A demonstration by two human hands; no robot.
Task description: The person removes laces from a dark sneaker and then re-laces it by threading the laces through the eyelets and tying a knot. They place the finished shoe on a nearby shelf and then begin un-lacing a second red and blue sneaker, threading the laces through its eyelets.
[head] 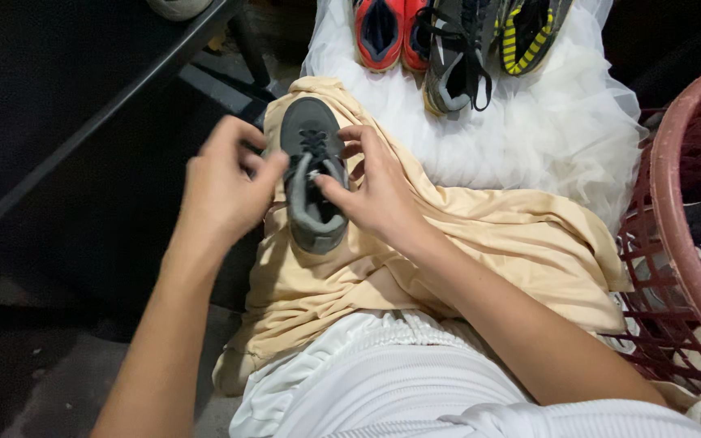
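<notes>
White ribbed garment nearest, tan cloth over the lap beyond it. Small grey shoe sits on the tan cloth at the knee, toe pointing away. Left hand pinches the lace area; right hand grips the tongue side. Lacing looks partway, top still loose. Red mesh basket right, contents unclear. Farther: red shoes, grey shoe, yellow-black shoe on white tulle.

Five shoes: one dark grey, two red, one grey-black, one yellow-black; two hands. One red basket; one tan cloth.
</notes>
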